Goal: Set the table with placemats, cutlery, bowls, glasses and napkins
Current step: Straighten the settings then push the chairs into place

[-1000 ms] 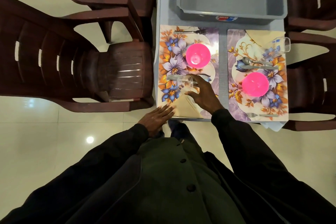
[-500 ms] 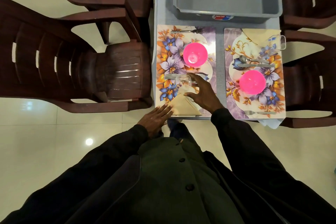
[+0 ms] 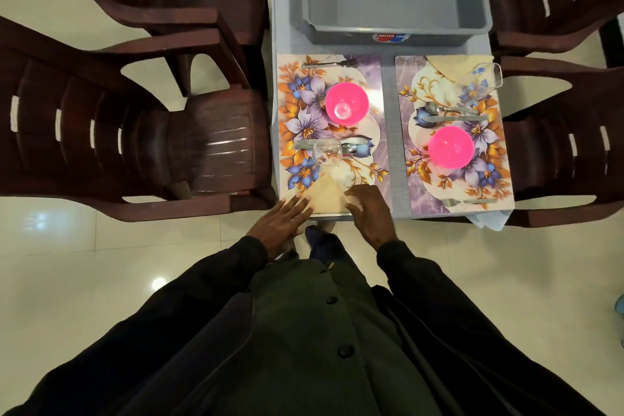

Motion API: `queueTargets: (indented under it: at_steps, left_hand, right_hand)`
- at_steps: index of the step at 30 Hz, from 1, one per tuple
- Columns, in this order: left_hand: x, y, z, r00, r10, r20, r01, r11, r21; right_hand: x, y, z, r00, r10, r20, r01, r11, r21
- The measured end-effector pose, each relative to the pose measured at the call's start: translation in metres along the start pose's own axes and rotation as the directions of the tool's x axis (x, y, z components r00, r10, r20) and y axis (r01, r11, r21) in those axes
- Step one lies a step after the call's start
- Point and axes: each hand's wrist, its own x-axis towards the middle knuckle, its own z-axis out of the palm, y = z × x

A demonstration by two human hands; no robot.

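Note:
Two floral placemats lie side by side: the left placemat (image 3: 297, 101) and the right placemat (image 3: 415, 84). Each bears a pink bowl, the left bowl (image 3: 346, 108) and the right bowl (image 3: 450, 147). A clear glass (image 3: 327, 152) stands on the left mat over a knife and spoon (image 3: 353, 147). A folded cream napkin (image 3: 326, 196) lies at the mat's near edge. My left hand (image 3: 282, 224) touches the napkin's left edge with straight fingers. My right hand (image 3: 369, 209) rests at its right edge, fingers relaxed. The right mat carries a second glass (image 3: 483, 76), a napkin (image 3: 452, 66), cutlery and a fork (image 3: 467, 202).
A grey plastic bin (image 3: 393, 30) sits at the table's far end. Dark brown plastic chairs flank the narrow table, a left chair (image 3: 135, 142) and a right chair (image 3: 567, 145). A fork (image 3: 329, 63) lies at the left mat's far edge. Glossy cream floor tiles surround everything.
My right hand has let go of the glass and drawn back to the napkin's right edge. My left hand has moved forward onto the napkin's left edge.

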Motion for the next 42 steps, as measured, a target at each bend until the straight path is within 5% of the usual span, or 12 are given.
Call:
queueTargets:
  at_steps: [21,35,42]
  left_hand:
    - [-0.024,0.026,-0.04,0.944,-0.225,-0.24,0.231,0.973,-0.003]
    - [-0.015,0.027,-0.071,0.918,-0.203,-0.34,0.233,0.971,0.047]
    - [-0.037,0.025,-0.095,0.892,-0.221,-0.394,0.269,0.96,0.072]
  right_hand:
    - [-0.018,-0.032,-0.025,0.986,-0.13,-0.104,0.124,0.99,-0.06]
    - [-0.003,-0.029,-0.056,0.975,-0.133,-0.177,0.122,0.99,-0.073]
    - [-0.017,-0.06,-0.043,0.971,-0.219,-0.097,0.208,0.972,-0.111]
